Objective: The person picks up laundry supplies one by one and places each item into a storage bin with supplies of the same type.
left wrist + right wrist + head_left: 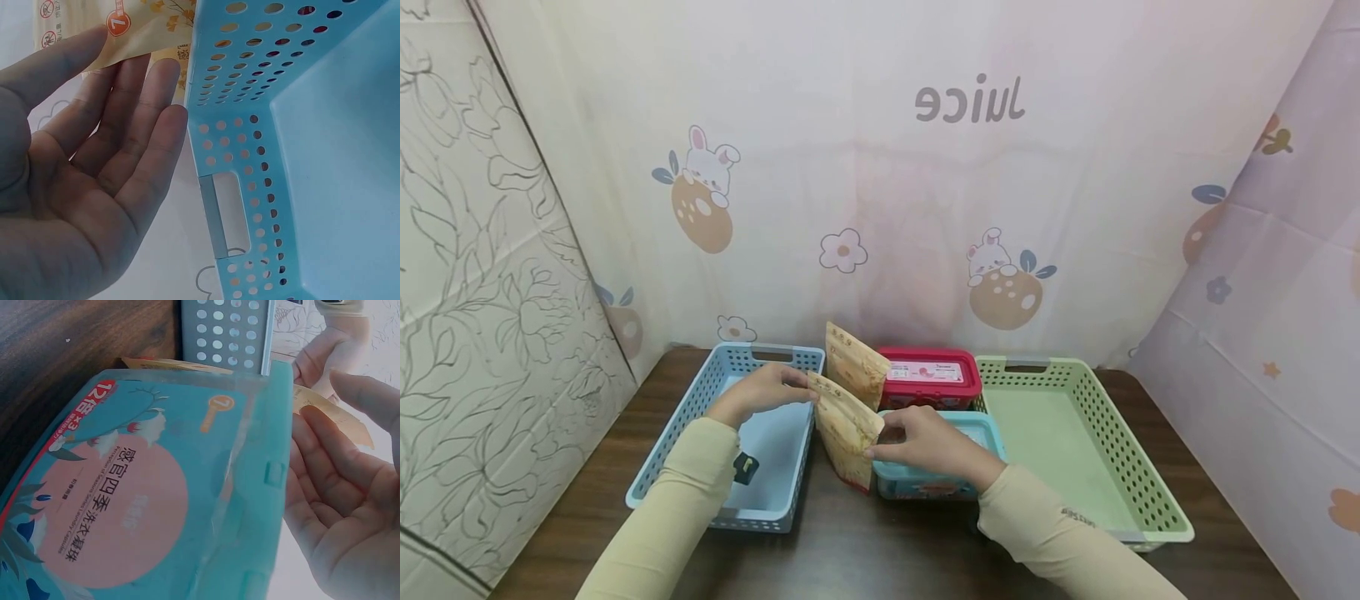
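Occupying the centre of the head view, beige front pouch (842, 433); left hand (767, 387), thumb and fingers pinching its upper left corner; right hand (917, 437), fingers at its upper right edge, whether gripping it cannot be told; rear pouch (853, 362), upright just behind it; turquoise box (925, 487), right of the front pouch, with red box (936, 387) behind; blue basket (782, 450), left of centre; green basket (1045, 433), right of centre; brown tabletop (850, 550), lower frame, beneath them; patterned curtain (910, 192), upper frame, bearing mirrored "Juice".
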### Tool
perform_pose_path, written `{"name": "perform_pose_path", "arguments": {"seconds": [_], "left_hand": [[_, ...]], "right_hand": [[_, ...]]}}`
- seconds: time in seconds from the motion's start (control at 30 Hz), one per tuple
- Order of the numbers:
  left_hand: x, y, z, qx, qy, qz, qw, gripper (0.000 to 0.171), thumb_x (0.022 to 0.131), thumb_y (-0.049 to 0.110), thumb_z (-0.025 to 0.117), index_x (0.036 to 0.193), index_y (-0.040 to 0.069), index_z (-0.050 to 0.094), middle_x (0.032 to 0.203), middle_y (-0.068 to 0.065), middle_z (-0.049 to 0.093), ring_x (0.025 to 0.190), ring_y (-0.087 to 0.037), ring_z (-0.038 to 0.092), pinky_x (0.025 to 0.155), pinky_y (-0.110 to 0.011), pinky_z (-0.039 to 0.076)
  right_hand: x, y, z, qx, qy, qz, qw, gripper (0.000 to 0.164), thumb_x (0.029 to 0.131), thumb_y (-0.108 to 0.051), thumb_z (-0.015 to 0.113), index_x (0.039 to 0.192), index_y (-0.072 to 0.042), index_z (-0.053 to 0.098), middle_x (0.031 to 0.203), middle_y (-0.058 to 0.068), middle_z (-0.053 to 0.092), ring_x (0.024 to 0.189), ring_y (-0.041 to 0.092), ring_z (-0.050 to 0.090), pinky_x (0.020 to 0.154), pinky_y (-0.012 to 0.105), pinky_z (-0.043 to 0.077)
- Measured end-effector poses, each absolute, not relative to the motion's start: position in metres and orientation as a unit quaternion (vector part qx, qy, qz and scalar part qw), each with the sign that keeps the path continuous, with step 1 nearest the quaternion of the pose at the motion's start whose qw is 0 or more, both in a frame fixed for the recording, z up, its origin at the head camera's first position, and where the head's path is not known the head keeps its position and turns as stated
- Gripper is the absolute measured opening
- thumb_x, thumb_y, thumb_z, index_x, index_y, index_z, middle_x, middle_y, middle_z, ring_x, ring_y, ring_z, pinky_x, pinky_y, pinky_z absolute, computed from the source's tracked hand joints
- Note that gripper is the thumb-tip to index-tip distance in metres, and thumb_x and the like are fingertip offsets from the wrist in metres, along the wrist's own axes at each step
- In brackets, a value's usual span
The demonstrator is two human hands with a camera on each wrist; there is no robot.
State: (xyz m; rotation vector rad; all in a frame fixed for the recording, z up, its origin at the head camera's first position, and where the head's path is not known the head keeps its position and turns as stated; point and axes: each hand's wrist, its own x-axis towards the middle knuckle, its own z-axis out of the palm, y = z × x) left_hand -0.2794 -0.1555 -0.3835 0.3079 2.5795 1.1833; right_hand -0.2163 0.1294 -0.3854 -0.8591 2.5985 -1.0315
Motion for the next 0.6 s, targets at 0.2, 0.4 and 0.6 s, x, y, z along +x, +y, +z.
{"name": "perform_pose_path", "arguments": {"seconds": [0.2,0.4,0.6], "left_hand": [[-0.2795,-0.1551,-0.3832,0.105,0.896,0.408,0.141,0.035,0.092,0.033,0.073,0.115,0.006,0.072,0.117,-0.007,0.068,0.114,-0.03,0.059,0.101,-0.059,0.044],[-0.2804,-0.1551,-0.3849,0.113,0.895,0.409,0.137,0.031,0.093,0.031,0.072,0.112,0.007,0.073,0.117,-0.007,0.067,0.111,-0.027,0.06,0.1,-0.058,0.045],[-0.2801,-0.1558,-0.3872,0.12,0.891,0.417,0.133,0.027,0.094,0.029,0.072,0.11,0.008,0.074,0.113,-0.005,0.068,0.108,-0.025,0.061,0.099,-0.056,0.046]], "right_hand": [[-0.2156,0.127,-0.3854,-0.28,0.882,-0.361,0.113,0.024,0.09,-0.031,0.077,0.101,-0.01,0.075,0.086,-0.008,0.073,0.071,0.007,0.063,0.066,0.027,0.056],[-0.2146,0.1255,-0.3849,-0.28,0.88,-0.367,0.109,0.019,0.091,-0.026,0.077,0.101,-0.01,0.076,0.089,-0.008,0.073,0.076,0.006,0.065,0.071,0.027,0.057],[-0.2147,0.1241,-0.387,-0.278,0.884,-0.363,0.098,0.022,0.09,-0.025,0.077,0.105,-0.01,0.076,0.091,-0.006,0.074,0.077,0.006,0.064,0.071,0.025,0.057]]}}
